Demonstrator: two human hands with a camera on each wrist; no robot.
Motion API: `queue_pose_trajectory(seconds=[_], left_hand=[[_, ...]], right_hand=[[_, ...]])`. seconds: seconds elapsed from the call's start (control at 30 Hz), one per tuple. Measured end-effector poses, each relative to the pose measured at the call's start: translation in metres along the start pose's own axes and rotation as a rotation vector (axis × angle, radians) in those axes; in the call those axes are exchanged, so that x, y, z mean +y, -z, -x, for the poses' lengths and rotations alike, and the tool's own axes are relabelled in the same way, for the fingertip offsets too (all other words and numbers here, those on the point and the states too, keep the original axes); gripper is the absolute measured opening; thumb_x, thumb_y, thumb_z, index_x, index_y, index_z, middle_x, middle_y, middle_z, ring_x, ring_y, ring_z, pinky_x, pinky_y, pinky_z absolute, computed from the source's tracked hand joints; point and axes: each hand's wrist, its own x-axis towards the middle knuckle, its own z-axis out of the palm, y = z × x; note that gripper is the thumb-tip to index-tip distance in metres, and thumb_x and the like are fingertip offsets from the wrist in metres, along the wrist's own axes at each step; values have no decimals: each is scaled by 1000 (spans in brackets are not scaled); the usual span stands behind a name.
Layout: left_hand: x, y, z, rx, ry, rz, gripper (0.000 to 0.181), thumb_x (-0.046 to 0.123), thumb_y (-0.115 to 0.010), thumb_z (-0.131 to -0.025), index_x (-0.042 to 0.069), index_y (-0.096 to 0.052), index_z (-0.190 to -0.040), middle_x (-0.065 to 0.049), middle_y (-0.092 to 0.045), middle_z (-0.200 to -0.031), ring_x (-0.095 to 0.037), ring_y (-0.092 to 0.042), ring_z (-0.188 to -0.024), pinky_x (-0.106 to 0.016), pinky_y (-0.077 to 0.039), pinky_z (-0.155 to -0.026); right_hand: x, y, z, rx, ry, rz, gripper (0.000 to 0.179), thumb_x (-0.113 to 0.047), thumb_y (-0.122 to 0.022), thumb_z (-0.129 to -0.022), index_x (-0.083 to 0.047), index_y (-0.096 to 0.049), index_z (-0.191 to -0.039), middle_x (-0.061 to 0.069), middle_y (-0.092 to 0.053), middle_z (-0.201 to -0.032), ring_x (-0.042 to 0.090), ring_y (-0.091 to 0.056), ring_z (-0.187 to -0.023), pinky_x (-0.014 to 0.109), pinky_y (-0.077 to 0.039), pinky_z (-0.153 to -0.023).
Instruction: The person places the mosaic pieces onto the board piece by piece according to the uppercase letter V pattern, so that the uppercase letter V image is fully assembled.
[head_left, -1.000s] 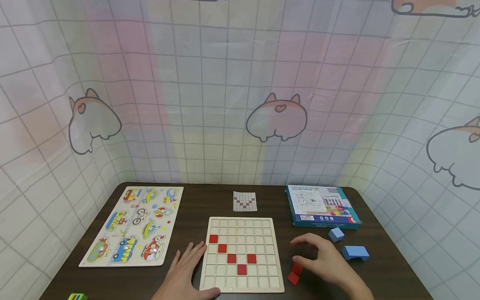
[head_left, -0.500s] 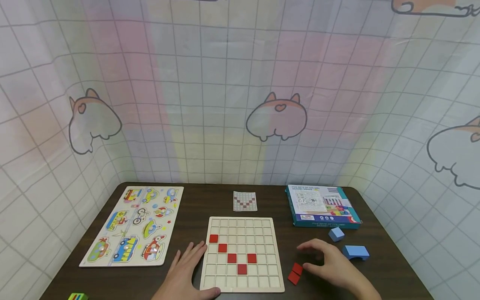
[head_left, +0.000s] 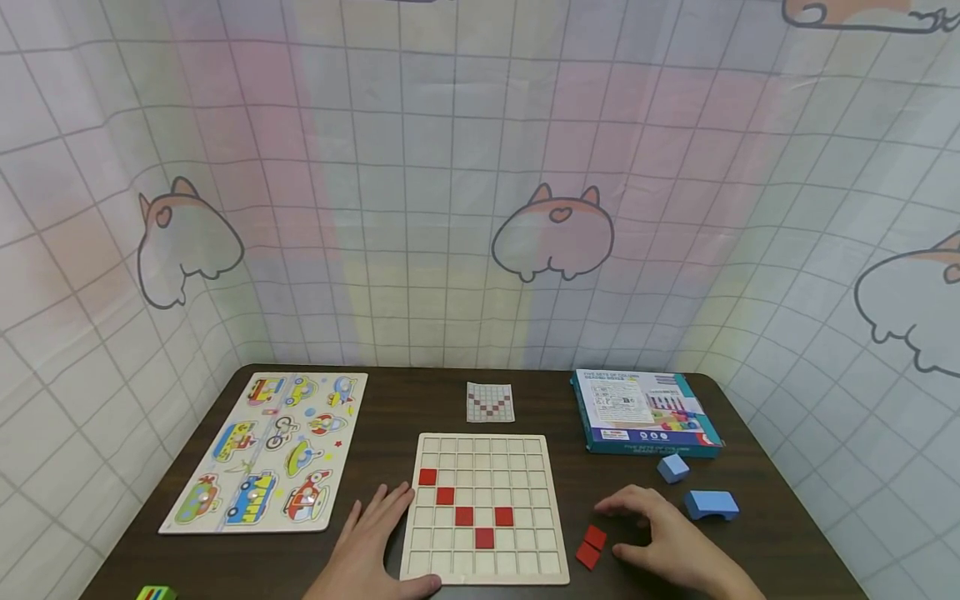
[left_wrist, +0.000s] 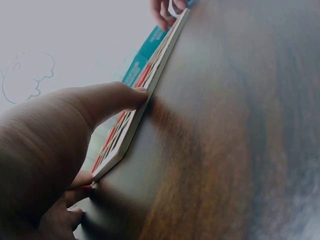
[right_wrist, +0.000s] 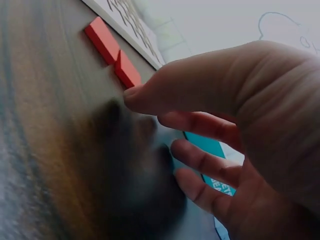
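A pale wooden grid board (head_left: 525,562) lies flat on the table, with several red square tiles (head_left: 484,538) set in its cells. My left hand (head_left: 366,542) rests at the board's near left corner; its straight fingers touch the left edge and its thumb presses the near edge. To the right of the board lie two loose red tiles (head_left: 588,555), end to end. Just right of them, my right hand (head_left: 663,542) hovers with thumb and fingers apart, holding nothing. In the right wrist view its thumb tip appears close to the nearer loose tile (right_wrist: 127,70).
Behind the board lies a small pattern card (head_left: 491,403) with red squares. A vehicle puzzle board (head_left: 270,454) lies at left, and a green block (head_left: 155,593) at the front left edge. At right are a flat box (head_left: 645,412), a blue cube (head_left: 672,468) and a blue arch block (head_left: 711,505).
My right hand has shifted to the right, away from the board, uncovering more of the two loose red tiles. The left hand and the board have stayed in place.
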Motion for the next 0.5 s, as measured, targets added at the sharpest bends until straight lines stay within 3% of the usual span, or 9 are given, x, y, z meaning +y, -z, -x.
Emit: queue_pose_trajectory(seconds=[0.2, 0.5], left_hand=[[0, 0, 0, 2, -14, 7, 126, 78, -90, -71, 15, -46, -171, -9, -45, -178, -46, -25, -171, -79, -10, -136], [0, 0, 0, 1, -13, 7, 127, 78, -91, -70, 14, -46, -171, -10, -45, -177, -46, -26, -171, -79, -10, -135]], right_hand=[[-3, -7, 1, 11, 28, 53, 41, -38, -88, -94, -42, -74, -133, -17, -65, -135, 10, -50, -125, 31, -52, -101], [-4, -8, 1, -7, 51, 59, 30, -40, -87, -96, -46, -76, -124, -13, -62, -132, 13, -48, -123, 33, -52, -97]])
